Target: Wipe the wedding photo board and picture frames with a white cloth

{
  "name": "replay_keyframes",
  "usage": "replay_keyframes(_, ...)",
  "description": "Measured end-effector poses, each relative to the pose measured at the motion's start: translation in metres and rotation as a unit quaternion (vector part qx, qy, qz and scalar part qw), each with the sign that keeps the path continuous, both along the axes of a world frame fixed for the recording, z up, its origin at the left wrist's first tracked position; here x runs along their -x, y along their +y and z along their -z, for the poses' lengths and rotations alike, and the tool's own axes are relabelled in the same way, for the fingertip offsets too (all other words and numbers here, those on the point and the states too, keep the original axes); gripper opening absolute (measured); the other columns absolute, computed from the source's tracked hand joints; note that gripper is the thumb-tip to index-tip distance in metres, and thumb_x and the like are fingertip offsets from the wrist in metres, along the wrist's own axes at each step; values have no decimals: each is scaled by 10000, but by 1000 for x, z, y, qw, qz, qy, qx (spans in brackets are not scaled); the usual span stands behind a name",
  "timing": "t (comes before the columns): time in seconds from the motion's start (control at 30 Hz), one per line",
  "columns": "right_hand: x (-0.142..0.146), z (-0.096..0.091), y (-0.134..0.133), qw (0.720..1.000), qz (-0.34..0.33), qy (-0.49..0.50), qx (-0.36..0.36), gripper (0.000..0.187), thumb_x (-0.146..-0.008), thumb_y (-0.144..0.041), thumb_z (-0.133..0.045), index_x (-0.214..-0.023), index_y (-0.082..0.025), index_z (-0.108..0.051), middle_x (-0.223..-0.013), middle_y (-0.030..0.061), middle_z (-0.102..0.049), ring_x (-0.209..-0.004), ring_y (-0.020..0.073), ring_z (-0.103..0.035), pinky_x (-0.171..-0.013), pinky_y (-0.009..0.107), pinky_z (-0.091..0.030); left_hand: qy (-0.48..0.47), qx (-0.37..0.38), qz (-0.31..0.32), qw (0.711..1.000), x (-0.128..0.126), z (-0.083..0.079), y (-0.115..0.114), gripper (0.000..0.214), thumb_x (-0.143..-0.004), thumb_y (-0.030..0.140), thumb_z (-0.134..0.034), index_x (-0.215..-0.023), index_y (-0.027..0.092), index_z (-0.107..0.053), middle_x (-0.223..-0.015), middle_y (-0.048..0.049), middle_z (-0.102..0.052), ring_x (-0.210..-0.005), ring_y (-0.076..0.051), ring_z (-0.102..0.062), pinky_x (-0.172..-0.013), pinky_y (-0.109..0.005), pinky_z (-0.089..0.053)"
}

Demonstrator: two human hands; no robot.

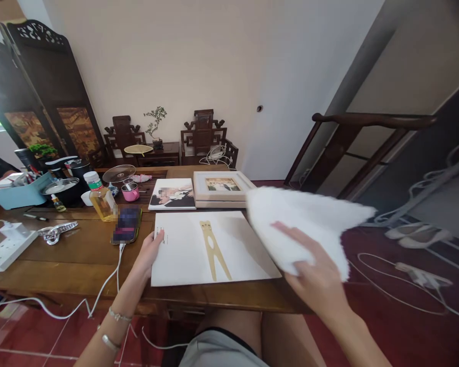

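A large white album (210,250) with a tan clothespin picture on its cover lies flat near the front edge of the wooden table (72,260). My left hand (150,251) grips the album's left edge, thumb on the cover. My right hand (313,270) holds a fluffy white cloth (302,219) above the table's right end, just past the album's right side. The cloth looks slightly blurred.
Behind the album lie a photo book (173,194) and a framed photo (220,186). To the left are a phone (127,225) on a white cable, a bottle (101,198), a pink cup (130,191), a power strip (7,244) and a blue tray (19,192). A wooden chair (367,137) stands at right.
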State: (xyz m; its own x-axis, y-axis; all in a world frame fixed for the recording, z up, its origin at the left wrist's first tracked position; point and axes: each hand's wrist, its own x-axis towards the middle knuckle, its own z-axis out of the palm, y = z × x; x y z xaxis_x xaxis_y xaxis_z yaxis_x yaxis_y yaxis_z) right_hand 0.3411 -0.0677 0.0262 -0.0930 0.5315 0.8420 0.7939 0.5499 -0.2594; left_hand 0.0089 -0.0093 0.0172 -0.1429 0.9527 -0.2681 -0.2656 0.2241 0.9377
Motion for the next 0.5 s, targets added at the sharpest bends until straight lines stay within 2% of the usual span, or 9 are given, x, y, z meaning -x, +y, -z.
replay_keyframes(0.07, 6, 2, 4, 981, -107, -160, 19, 280, -712, 33, -436, -564, -198, -490, -1320, 122, -553, -1267, 302, -442, -1020, 549, -392, 4, 9, 3, 1000, -4, 7, 4, 378, -730, 405, -725, -934, 115, -592, -723, -57, -699, -615, -172, -658, -551, -237, -487)
replay_keyframes(0.13, 14, 8, 7, 967, -139, -214, 18, 315, -685, 81, -364, -621, -189, -511, -1335, 131, -538, -1301, 279, -396, -1034, 574, -361, 8, 19, 4, 1000, -7, 11, 6, 374, -741, 408, -713, -947, 120, -593, -736, -61, -701, -624, -175, -658, -563, -244, -490)
replay_keyframes(0.23, 20, 23, 7, 963, -143, -222, 53, 346, -646, 99, -329, -667, -185, -526, -1330, 135, -541, -1331, 274, -347, -1052, 605, -314, 16, 35, 11, 999, -8, 13, 8, 401, -744, 418, -702, -995, 124, -595, -787, -76, -711, -653, -182, -661, -594, -260, -498)
replay_keyframes(0.33, 19, 36, 5, 965, -130, -212, 87, 353, -605, 82, -334, -707, -182, -545, -1365, 135, -504, -1353, 299, -301, -1061, 681, -189, 47, 37, 32, 998, -4, 11, 10, 486, -713, 478, -699, -1017, 112, -603, -855, -103, -716, -733, -213, -670, -642, -283, -503)
replay_keyframes(0.43, 20, 43, 4, 969, -109, -176, 136, 380, -561, 48, -361, -760, -195, -575, -1410, 97, -458, -1373, 288, -258, -1086, 637, -170, 154, 19, 62, 986, 3, 5, 12, 561, -702, 555, -650, -1024, 96, -614, -947, -125, -710, -853, -256, -661, -698, -304, -495)
replay_keyframes(0.5, 24, 47, 6, 973, -94, -142, 157, 386, -548, 27, -387, -778, -204, -592, -1435, 79, -428, -1380, 282, -240, -1093, 574, -214, 281, 7, 79, 956, 5, 0, 13, 574, -704, 584, -609, -993, 88, -630, -963, -133, -705, -890, -290, -650, -717, -328, -486)
